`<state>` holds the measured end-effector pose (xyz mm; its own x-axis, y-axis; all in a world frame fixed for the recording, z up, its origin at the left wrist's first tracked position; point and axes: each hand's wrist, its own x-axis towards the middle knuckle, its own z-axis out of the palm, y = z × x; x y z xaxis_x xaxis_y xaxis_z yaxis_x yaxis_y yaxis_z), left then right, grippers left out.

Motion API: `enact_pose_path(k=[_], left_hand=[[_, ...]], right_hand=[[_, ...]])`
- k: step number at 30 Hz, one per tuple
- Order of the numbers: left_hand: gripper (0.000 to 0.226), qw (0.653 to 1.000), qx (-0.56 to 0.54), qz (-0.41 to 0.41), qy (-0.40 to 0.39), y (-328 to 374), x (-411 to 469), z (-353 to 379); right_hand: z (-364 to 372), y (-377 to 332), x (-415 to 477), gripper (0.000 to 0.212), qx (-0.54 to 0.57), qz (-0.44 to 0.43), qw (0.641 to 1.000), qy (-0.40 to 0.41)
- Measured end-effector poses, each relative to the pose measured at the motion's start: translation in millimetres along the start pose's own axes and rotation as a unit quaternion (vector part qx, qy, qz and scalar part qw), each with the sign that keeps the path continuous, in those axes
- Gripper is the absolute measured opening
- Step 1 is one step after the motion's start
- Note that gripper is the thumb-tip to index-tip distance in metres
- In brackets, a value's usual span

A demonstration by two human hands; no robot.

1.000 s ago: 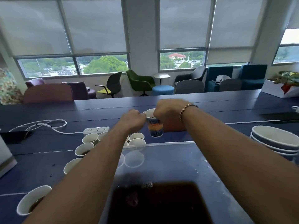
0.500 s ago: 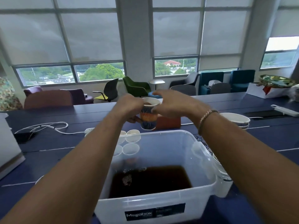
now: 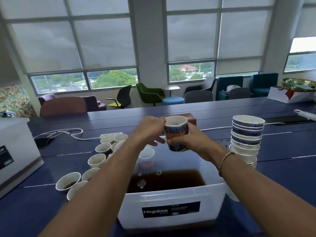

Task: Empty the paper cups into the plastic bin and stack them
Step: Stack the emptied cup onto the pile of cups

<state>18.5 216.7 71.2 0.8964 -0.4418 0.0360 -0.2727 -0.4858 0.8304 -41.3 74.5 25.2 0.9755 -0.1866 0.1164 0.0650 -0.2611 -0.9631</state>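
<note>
A blue and orange patterned paper cup [image 3: 176, 132] is upright above the far side of the clear plastic bin [image 3: 171, 199]. My right hand [image 3: 193, 141] grips the cup's side from the right. My left hand [image 3: 148, 130] is at the cup's left and pinches its rim. Dark brown liquid [image 3: 167, 180] lies in the bin's bottom. A tall stack of empty cups [image 3: 246, 139] stands just right of the bin. Several loose cups [image 3: 97, 159] stand on the table left of the bin, and some hold dark dregs.
A white lidded box [image 3: 15, 151] sits at the left table edge. A power strip [image 3: 111, 134] with a white cable lies behind the loose cups. A brown box [image 3: 192, 118] stands behind the held cup. A white carton [image 3: 290, 97] is at the far right.
My right hand has gone from over the cup's rim to round its side. The view has shifted, bringing the stack and more loose cups into sight. The cup stays above the bin.
</note>
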Motion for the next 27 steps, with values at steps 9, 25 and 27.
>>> enact_pose_path(k=[9,25,27], left_hand=[[0.045,0.962,0.084,0.090,0.244,-58.3,18.4,6.7],[0.043,0.948,0.312,0.012,0.056,-92.1,20.4,0.1],[0.043,0.949,0.310,0.014,0.051,-93.4,19.1,-0.7]], right_hand=[[-4.4,16.1,-2.9,0.065,-0.055,0.010,0.998,0.019],[-9.5,28.3,-8.6,0.064,-0.314,-0.016,0.949,-0.002],[-8.5,28.6,-9.2,0.063,-0.342,-0.012,0.939,-0.012]])
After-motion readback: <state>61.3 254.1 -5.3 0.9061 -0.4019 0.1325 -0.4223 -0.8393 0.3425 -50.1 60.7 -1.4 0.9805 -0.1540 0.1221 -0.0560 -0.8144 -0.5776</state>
